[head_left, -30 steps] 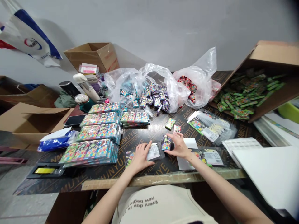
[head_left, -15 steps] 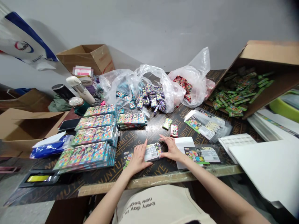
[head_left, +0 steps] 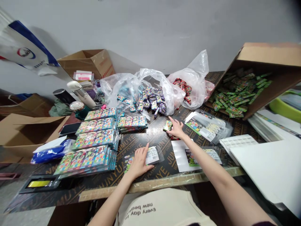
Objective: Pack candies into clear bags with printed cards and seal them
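Note:
My left hand (head_left: 139, 161) lies with fingers spread on a clear plastic pouch (head_left: 152, 156) that has a printed label with a barcode. The pouch rests near the table's front edge. Farther up the table, my right hand (head_left: 176, 128) has its thumb and fingers around a small green printed box (head_left: 167, 125). Just below that hand, a small red box (head_left: 174, 137) is mostly covered by it. Right of the pouch is a white sheet (head_left: 179, 155), partly under another printed pouch (head_left: 213, 155) that my right forearm crosses.
Stacked filled packs (head_left: 88, 158) stand at the left, beside a shorter stack (head_left: 132, 121). Behind are plastic bags of purple boxes (head_left: 152, 100) and red boxes (head_left: 184, 88). A tilted carton (head_left: 270, 56) holds green boxes. More flat pouches (head_left: 207, 125) lie right of centre.
My right hand has left the pouch's right end, moved up and away, and closed around the green box. My left hand stays on the pouch. The small box at the pouch's end no longer shows.

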A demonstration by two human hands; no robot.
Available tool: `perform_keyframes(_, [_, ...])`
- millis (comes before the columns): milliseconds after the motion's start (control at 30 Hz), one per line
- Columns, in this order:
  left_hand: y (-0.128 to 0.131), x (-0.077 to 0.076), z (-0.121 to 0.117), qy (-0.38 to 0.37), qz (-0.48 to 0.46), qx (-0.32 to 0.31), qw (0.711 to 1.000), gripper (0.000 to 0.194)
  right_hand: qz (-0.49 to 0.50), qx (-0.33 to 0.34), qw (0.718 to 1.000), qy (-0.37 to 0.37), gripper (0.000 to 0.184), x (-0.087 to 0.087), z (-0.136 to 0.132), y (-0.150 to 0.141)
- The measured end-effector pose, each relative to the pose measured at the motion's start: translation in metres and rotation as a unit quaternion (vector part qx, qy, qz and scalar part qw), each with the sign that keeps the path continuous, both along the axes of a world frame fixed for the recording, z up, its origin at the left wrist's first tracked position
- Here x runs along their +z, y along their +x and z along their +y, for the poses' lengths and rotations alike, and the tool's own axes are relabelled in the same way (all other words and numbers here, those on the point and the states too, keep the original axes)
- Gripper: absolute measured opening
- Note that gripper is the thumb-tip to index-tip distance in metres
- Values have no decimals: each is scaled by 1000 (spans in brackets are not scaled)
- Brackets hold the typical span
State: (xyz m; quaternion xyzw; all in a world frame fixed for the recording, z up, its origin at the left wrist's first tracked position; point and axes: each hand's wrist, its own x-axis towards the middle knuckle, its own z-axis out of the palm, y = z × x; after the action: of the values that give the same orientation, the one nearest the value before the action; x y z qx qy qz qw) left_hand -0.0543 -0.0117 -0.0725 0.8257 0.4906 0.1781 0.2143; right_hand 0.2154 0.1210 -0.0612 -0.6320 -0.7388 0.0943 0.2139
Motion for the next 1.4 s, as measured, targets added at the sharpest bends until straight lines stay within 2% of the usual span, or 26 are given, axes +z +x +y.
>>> perform_keyframes(67, [-2,0,0,-4,-2,0,1000,101,38,63,997,5,83,2,-2,-2])
perform_keyframes(167, [0,5,-1,-5,-20,16,1000,99,102,169,980,35,84,8,-30,-17])
perform_keyframes(267, [12,16,1,-37,-134,83,987,88,162,212,963,47,83,18,-70,-37])
perform_keyframes(333, [23,22,4,-121,-279,135,943,76,171,224,959,45,84,27,-93,-50])
perform_keyframes(433, [36,29,10,-258,-455,169,835,71,114,246,962,29,89,36,-107,-57])
perform_keyframes(467, [36,30,12,-279,-483,177,811,75,89,237,967,24,92,37,-104,-53])
perform_keyframes(533, [34,33,18,-285,-507,195,790,80,43,177,983,18,96,32,-89,-36])
perform_keyframes(633, [30,40,32,-264,-500,205,799,82,-10,66,998,-13,89,18,-54,4])
perform_keyframes(700, [31,44,44,-236,-477,200,822,81,-20,61,997,-53,82,10,-34,26])
perform_keyframes(767, [37,47,55,-179,-442,206,855,81,-15,73,995,-69,77,10,-24,34])
perform_keyframes(833, [44,49,60,-113,-404,219,881,77,57,79,994,-47,79,19,-25,30])
perform_keyframes(867, [48,50,59,-91,-388,222,890,73,131,89,987,-42,82,25,-30,23])
perform_keyframes(900, [51,52,57,-76,-374,217,898,70,222,108,967,-56,85,32,-37,15])
perform_keyframes(933, [54,55,53,-64,-361,203,908,68,318,135,934,-94,86,38,-45,7])
perform_keyframes(1000, [57,62,42,-32,-331,153,931,69,457,199,835,-234,80,48,-63,-11])
perform_keyframes(1067, [57,69,32,-9,-295,93,951,60,502,244,731,-392,66,51,-78,-25])
perform_keyframes(1100, [56,72,29,-16,-282,76,956,47,501,254,694,-451,61,50,-83,-31])
perform_keyframes(1133, [54,73,26,-43,-280,74,956,33,494,255,674,-486,58,47,-87,-35])
perform_keyframes(1167, [52,74,25,-86,-292,84,949,24,485,249,679,-491,59,44,-90,-38])
perform_keyframes(1200, [50,72,25,-138,-319,106,932,24,474,239,710,-462,61,42,-93,-40])
perform_keyframes(1233, [47,70,25,-192,-357,134,904,27,458,228,761,-399,66,39,-94,-41])
perform_keyframes(1300, [44,64,26,-283,-438,184,833,31,391,222,866,-216,85,39,-98,-43])
perform_keyframes(1333, [43,62,26,-312,-468,199,802,32,342,233,901,-132,95,41,-100,-44])
perform_keyframes(1367, [42,60,26,-331,-485,209,782,32,291,254,920,-68,100,43,-103,-45])
perform_keyframes(1400, [42,58,26,-343,-490,213,773,33,248,279,927,-28,99,46,-105,-46])
